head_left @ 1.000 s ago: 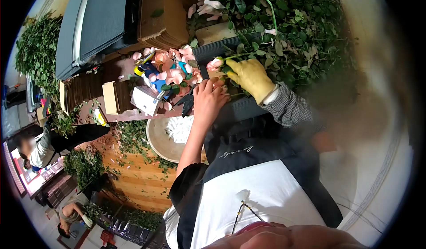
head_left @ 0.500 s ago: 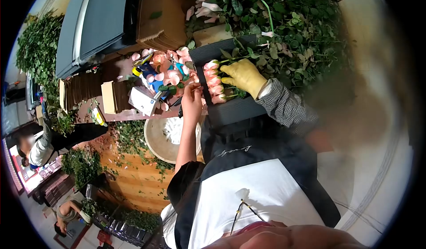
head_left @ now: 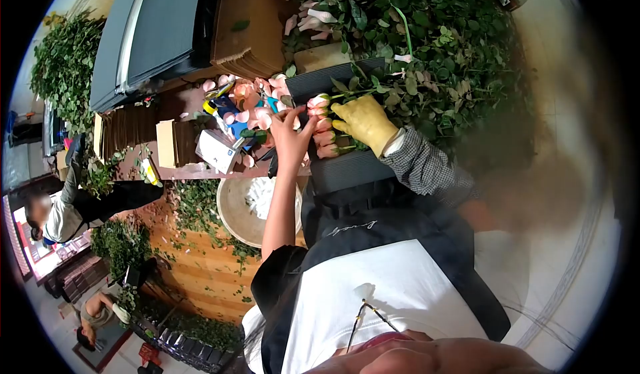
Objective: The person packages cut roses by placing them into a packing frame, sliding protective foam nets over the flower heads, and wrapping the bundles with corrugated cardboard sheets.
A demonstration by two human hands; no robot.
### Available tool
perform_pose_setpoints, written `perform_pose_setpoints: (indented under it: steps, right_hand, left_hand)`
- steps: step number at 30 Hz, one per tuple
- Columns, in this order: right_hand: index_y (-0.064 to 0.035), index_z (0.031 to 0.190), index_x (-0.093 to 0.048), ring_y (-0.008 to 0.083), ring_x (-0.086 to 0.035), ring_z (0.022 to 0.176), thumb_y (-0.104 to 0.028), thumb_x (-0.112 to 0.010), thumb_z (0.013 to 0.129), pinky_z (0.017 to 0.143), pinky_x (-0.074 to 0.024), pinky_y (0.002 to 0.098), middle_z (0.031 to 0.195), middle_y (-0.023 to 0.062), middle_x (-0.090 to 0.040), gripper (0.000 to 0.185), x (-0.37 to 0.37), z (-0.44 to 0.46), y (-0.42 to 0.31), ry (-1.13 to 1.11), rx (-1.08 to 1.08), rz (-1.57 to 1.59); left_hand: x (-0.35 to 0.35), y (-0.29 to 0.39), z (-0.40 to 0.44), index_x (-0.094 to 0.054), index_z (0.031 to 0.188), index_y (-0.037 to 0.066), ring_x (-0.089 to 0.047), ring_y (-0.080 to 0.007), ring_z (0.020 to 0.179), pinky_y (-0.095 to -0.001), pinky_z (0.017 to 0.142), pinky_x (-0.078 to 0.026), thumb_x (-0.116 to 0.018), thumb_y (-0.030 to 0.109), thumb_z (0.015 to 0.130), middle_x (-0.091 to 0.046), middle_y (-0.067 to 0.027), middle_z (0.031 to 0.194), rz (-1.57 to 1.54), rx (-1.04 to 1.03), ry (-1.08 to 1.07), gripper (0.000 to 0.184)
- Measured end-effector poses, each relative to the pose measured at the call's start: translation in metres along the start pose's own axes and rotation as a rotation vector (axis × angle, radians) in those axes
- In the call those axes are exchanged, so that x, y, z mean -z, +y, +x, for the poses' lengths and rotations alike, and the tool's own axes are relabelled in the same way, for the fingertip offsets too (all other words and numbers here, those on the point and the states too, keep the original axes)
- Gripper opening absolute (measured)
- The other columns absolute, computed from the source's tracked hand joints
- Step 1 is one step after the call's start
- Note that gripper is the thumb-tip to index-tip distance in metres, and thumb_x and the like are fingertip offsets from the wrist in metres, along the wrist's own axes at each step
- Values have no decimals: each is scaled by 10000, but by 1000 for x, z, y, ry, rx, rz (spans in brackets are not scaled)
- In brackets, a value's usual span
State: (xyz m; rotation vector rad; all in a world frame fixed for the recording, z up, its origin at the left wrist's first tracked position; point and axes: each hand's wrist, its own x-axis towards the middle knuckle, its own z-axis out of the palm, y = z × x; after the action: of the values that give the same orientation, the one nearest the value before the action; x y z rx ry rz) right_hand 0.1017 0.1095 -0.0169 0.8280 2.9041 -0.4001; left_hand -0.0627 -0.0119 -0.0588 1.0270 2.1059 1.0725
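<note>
Currently, a short row of pink roses (head_left: 325, 138) lies on dark corrugated cardboard (head_left: 350, 172), blooms toward the left. Left hand (head_left: 292, 137), bare: thumb and forefinger parted, fingertips at the bloom end; cannot tell if this grip pinches a flower or the cardboard edge. Right hand (head_left: 368, 122), in a yellow glove: fingertips at the green bases, just right of the blooms; cannot tell whether that grip holds a stem. Loose petals (head_left: 261, 116) heap on the table (head_left: 185, 99), white box (head_left: 217, 152) beside them. Leafy stems (head_left: 440, 61) piled beyond the glove.
</note>
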Motion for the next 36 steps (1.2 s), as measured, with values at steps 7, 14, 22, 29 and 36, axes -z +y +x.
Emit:
perform_pose_setpoints:
  steps: [7, 14, 22, 29, 36]
  right_hand:
    - [-122, 1134, -677, 296, -689, 880, -220, -722, 851, 771, -532, 420, 928, 111, -721, 303, 25, -22, -7, 232, 39, 168]
    - [-83, 1213, -659, 343, -652, 1084, -89, -699, 845, 947, -521, 428, 1205, 133, -684, 370, -9, 3, 19, 326, 102, 742]
    - [-107, 1119, -679, 304, -675, 915, -91, -668, 823, 804, -538, 424, 1026, 85, -702, 297, -12, 16, -2, 457, 161, 377]
    - [-77, 1115, -673, 323, -675, 928, -118, -667, 838, 809, -539, 438, 1019, 104, -710, 280, -6, 12, -4, 418, 103, 405]
    - [-18, 1242, -637, 365, -641, 1064, -64, -668, 850, 972, -494, 458, 1146, 174, -692, 397, 70, -28, -5, 427, 185, 428]
  left_hand:
    - [-53, -52, 12, -662, 1160, 52, -470, -375, 1224, -440, 1038, -395, -854, 344, 761, -480, -223, 1275, -129, 7, 63, 531]
    - [-42, -25, 0, -663, 1136, 32, -496, -356, 1186, -419, 1027, -405, -843, 315, 782, -499, -215, 1235, -135, -4, 70, 487]
    - [-44, -31, -2, -670, 1144, 27, -539, -405, 1166, -449, 996, -435, -846, 325, 787, -522, -281, 1227, -119, -54, 108, 498]
    - [-23, -51, 6, -604, 1286, 15, -555, -290, 1213, -383, 1021, -434, -771, 324, 879, -575, -185, 1302, -400, 111, -179, 538]
    - [183, -70, 10, -678, 1188, -7, -654, -158, 981, -298, 897, -504, -631, 198, 984, -731, -94, 1038, -27, 120, 35, 293]
